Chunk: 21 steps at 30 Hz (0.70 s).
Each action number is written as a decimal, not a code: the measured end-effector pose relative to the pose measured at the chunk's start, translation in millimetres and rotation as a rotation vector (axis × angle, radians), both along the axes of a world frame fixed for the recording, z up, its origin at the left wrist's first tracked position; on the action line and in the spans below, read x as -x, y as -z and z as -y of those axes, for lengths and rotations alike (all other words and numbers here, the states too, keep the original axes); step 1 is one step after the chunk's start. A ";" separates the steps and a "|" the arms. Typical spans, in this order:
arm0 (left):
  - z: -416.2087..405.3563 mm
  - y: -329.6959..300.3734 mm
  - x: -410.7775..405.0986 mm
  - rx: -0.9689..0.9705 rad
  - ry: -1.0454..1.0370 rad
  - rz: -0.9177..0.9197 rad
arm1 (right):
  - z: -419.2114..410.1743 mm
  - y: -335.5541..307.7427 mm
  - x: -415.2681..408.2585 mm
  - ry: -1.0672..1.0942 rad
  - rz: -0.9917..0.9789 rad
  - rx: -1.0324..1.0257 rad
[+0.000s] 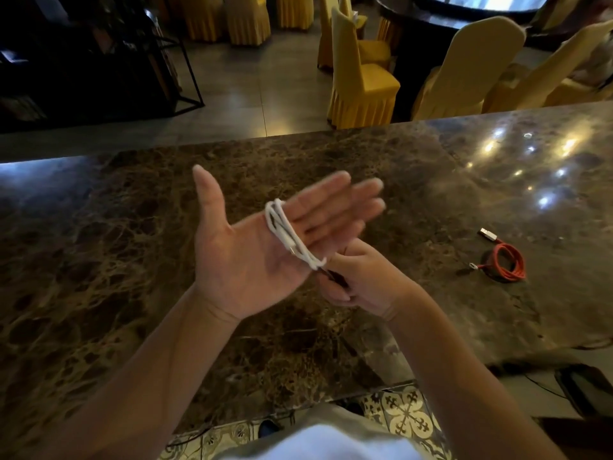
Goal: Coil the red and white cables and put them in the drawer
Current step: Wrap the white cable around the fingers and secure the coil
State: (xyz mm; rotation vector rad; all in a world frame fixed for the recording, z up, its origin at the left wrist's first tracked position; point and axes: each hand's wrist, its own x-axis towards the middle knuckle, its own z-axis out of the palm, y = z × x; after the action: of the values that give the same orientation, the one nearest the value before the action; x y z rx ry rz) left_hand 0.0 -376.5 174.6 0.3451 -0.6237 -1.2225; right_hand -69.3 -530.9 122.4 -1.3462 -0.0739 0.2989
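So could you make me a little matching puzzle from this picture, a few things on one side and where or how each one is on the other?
Things:
1. white cable
2. red cable
3. left hand
4. right hand

States:
A. lies coiled on the marble counter
B. wound around straight fingers
C. fingers curled, pinching a dark cable end
D. held flat, palm up

Pairs: 1-B, 2-A, 3-D, 4-C

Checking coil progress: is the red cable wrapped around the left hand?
No, the white cable loops around the left hand and its straight fingers, while the red cable lies coiled on the marble counter.
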 end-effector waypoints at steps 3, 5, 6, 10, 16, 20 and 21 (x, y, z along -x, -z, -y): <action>-4.9 7.9 -11.8 -0.010 -0.140 0.056 | -8.5 -7.1 5.3 0.034 0.010 0.112; -4.3 13.2 -13.4 -0.066 -0.170 0.098 | -7.8 -11.0 6.1 0.095 -0.032 0.229; -4.4 17.2 -14.0 -0.073 -0.195 0.091 | -9.5 -13.7 6.8 0.116 -0.046 0.278; -2.4 22.7 -15.3 -0.061 -0.267 0.089 | -7.1 -16.9 7.4 0.148 -0.032 0.449; -5.2 28.5 -31.4 -0.113 -0.403 0.083 | -4.7 -25.5 16.4 0.100 0.049 0.595; -10.0 35.0 -34.6 -0.154 -0.471 0.111 | 0.4 -34.0 21.8 0.017 0.044 0.520; -11.4 36.8 -35.7 -0.166 -0.488 0.113 | 1.6 -37.7 23.1 0.001 0.057 0.537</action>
State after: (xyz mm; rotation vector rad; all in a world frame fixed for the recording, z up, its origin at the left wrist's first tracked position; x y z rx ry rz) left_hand 35.7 -365.1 137.8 0.6674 -0.4964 -0.7892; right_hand -92.4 -532.4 160.1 -1.8883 -0.0410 0.2900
